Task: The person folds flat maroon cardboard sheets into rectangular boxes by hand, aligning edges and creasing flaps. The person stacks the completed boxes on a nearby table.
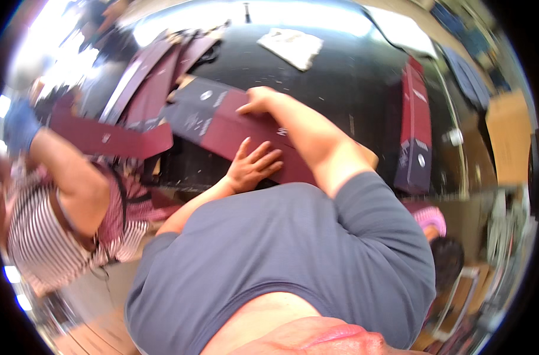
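Observation:
A long dark red and grey carton (222, 115) with white print lies slanted on the black table in front of me. My left hand (255, 167) rests flat on its near side, fingers spread. At the far long edge my right hand (260, 100) grips the carton, with a digit on its top face and the other fingers partly hidden behind the edge. My right forearm crosses over the carton's right part and covers some of it.
A folded white cloth (291, 48) lies farther back on the black table (346, 77). Another red and grey carton (415, 127) stands at the right. Several long cartons (154, 83) are piled at the far left. A co-worker in stripes (50, 236) is close on my left, beside a dark red carton (110, 137). Brown cardboard (509, 139) is at far right.

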